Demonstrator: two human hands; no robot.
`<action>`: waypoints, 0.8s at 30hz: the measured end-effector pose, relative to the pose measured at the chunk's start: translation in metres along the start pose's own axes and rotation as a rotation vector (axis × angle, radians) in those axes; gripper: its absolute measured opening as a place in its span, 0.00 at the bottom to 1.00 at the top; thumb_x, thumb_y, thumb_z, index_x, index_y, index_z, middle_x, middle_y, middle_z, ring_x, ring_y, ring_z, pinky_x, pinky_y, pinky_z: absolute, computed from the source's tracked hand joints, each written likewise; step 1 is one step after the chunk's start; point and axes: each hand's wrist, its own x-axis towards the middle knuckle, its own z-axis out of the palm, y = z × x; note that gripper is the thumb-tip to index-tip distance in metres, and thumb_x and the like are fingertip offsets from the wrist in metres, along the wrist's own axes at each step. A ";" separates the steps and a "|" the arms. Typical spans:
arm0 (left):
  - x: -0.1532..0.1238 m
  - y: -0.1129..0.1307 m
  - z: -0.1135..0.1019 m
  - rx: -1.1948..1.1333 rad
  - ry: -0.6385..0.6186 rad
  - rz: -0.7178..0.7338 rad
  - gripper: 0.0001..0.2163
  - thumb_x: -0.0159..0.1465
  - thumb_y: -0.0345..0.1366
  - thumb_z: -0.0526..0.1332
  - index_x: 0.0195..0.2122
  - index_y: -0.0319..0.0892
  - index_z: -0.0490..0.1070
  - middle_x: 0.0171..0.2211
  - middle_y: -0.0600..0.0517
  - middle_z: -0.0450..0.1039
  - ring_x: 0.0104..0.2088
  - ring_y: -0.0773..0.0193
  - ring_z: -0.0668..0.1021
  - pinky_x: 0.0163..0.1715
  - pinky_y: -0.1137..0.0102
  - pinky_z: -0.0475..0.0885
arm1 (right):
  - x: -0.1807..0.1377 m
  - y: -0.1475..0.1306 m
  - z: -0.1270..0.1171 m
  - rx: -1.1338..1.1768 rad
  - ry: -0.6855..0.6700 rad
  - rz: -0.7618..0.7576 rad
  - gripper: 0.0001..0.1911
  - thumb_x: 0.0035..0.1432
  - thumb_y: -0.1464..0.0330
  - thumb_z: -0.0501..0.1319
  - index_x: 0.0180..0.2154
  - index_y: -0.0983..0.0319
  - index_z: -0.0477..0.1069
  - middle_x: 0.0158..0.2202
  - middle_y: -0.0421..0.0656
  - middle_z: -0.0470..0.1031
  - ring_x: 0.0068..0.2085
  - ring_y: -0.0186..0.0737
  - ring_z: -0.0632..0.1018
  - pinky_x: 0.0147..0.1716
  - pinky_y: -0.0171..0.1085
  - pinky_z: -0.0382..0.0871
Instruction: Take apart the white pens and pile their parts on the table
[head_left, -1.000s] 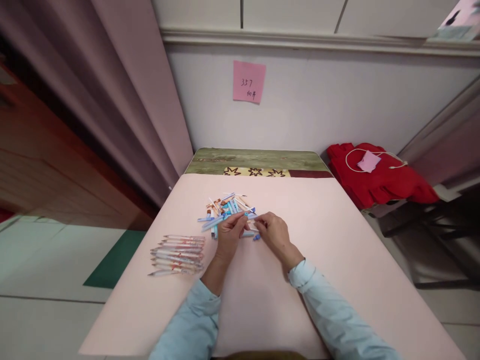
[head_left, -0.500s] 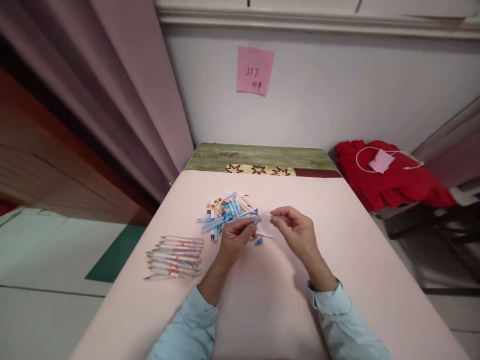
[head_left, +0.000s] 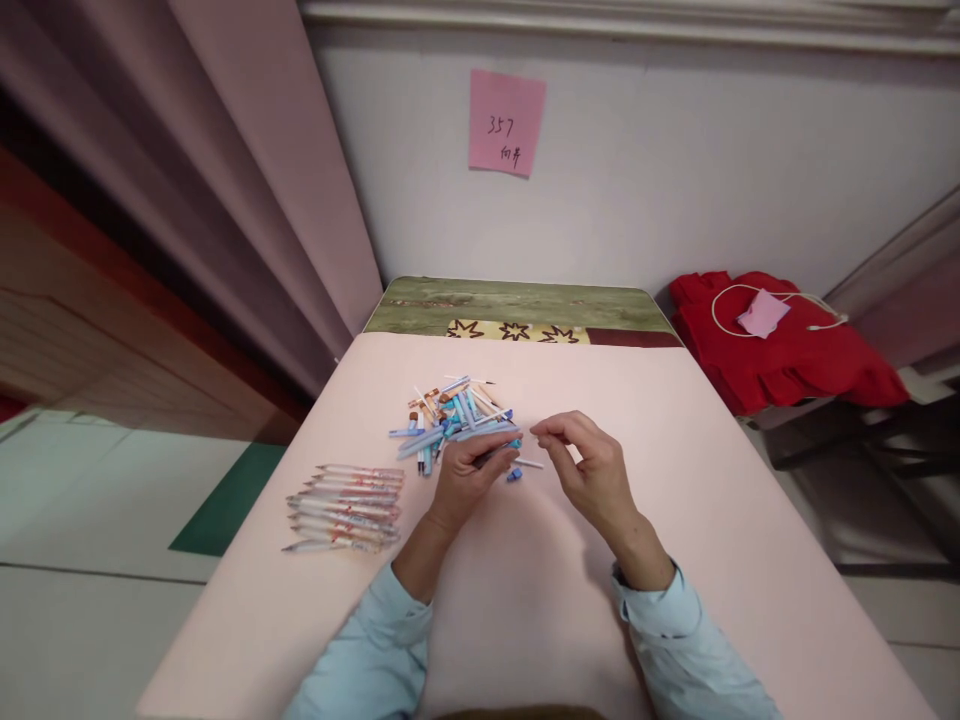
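My left hand (head_left: 466, 482) is closed around a turquoise pen part (head_left: 515, 443), whose end shows at the fingertips while the rest is hidden. Just to the right, my right hand (head_left: 589, 468) pinches thumb and forefinger together; what lies between them is too small to make out. A small gap separates the two hands. Behind my left hand lies a jumbled pile of pen parts (head_left: 431, 437), with blue barrels, thin refills and brown pieces. A small blue piece (head_left: 514, 474) and a white stick (head_left: 530, 463) rest near my left fingertips.
A row of white pens with reddish print (head_left: 345, 508) lies on the left of the pale table (head_left: 697, 520). Red cloth (head_left: 787, 355) with a white cable is at the right. A pink note (head_left: 507, 122) hangs on the wall behind.
The view has tipped slightly downward. The white bit seen at my right fingertips earlier no longer shows clearly. Both hands keep nearly the same places.
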 end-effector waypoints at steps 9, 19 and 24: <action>0.001 0.003 0.001 0.019 -0.002 0.023 0.11 0.59 0.38 0.66 0.42 0.43 0.80 0.32 0.47 0.81 0.33 0.59 0.82 0.34 0.69 0.77 | -0.001 0.000 0.003 -0.011 -0.016 -0.005 0.09 0.64 0.72 0.55 0.39 0.58 0.73 0.35 0.43 0.75 0.38 0.39 0.76 0.37 0.37 0.71; 0.001 0.002 0.001 0.063 -0.011 0.077 0.10 0.59 0.37 0.66 0.42 0.45 0.80 0.36 0.48 0.82 0.34 0.59 0.82 0.37 0.67 0.77 | -0.002 0.000 0.004 -0.016 -0.046 -0.004 0.09 0.65 0.71 0.54 0.39 0.57 0.74 0.35 0.44 0.76 0.38 0.40 0.77 0.37 0.37 0.71; 0.002 0.006 0.002 0.065 0.000 0.086 0.09 0.58 0.36 0.67 0.41 0.45 0.81 0.36 0.48 0.82 0.35 0.58 0.82 0.37 0.67 0.76 | -0.002 0.001 0.005 -0.026 -0.072 -0.022 0.10 0.65 0.71 0.54 0.40 0.57 0.74 0.36 0.44 0.77 0.39 0.40 0.77 0.38 0.37 0.71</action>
